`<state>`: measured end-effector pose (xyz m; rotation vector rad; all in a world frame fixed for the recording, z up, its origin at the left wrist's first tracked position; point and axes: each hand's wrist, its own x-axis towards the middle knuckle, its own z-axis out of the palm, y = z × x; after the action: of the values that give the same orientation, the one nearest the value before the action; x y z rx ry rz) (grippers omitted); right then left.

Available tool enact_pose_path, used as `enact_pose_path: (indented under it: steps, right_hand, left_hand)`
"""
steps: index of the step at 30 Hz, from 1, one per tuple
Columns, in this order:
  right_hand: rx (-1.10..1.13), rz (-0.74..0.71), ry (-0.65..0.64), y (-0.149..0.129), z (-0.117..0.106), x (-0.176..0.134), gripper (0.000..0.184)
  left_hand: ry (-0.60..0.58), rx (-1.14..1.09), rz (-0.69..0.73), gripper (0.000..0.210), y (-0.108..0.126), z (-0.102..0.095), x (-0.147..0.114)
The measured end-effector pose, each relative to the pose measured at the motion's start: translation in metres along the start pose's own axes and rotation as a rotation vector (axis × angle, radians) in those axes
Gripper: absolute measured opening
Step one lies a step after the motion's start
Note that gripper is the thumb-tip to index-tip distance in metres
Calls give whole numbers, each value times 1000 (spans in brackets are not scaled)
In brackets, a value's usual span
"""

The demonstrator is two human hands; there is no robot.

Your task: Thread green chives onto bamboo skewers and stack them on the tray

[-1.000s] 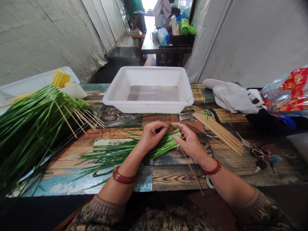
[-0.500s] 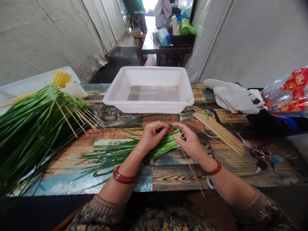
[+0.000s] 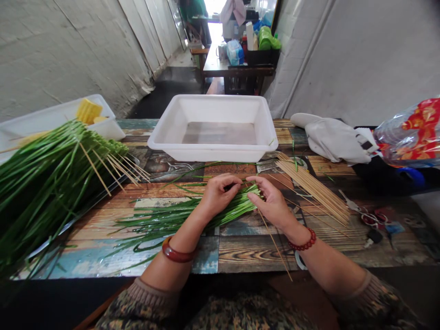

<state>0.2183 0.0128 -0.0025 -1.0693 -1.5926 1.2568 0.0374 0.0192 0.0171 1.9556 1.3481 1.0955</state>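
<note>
A loose bundle of wet garlic chives lies across the table in front of me, its pale stalk ends gathered at the right. My left hand is closed in a pinch over the bundle, on a chive stalk at its upper side. My right hand curls round the stalk ends, thumb on the near side and forefinger on the far side. From beneath those ends a thin bamboo skewer slants towards me past the table edge. Where the skewer enters the stalks is hidden by my right hand and the chives.
Behind my hands stands a white plastic tub. Skewered chives are heaped at left, beside a white tray with corn pieces. To the right lie loose bamboo skewers, scissors, a white cap and a plastic bag.
</note>
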Motion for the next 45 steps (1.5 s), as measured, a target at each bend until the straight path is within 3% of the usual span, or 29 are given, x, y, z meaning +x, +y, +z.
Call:
enact_pose_path:
  steps: [4,8,14,20,26,34,39,45]
  right_hand:
    - [3,-4,23,0,1,0,39]
    - [-11,-19,17,2,0,1,29]
    - [-46,9,-14,2,-3,-1,24]
    - [-52,30,-29,6,-3,-2,26]
    - [-53,32,-21,9,-2,-1,30]
    - [-77,8,-3,8,-2,0,28]
    - [-90,14,9,7,-2,0,27]
    - [-4,41,14,5,0,0,33]
  left_hand:
    - [-60,19,50,16,1,0,-1]
    - [-142,0,119,16,2,-7,-1]
    - [40,132,-48,18,-17,-17,4]
    - [-175,273,-133,9,-25,-9,8]
    - [-178,405,-107,8,-22,-4,8]
    - [5,67,-140,15,-24,-11,5]
    - [-45,-81,-127,39,-16,-10,2]
    - [-62,-124,-170,21,-9,-11,2]
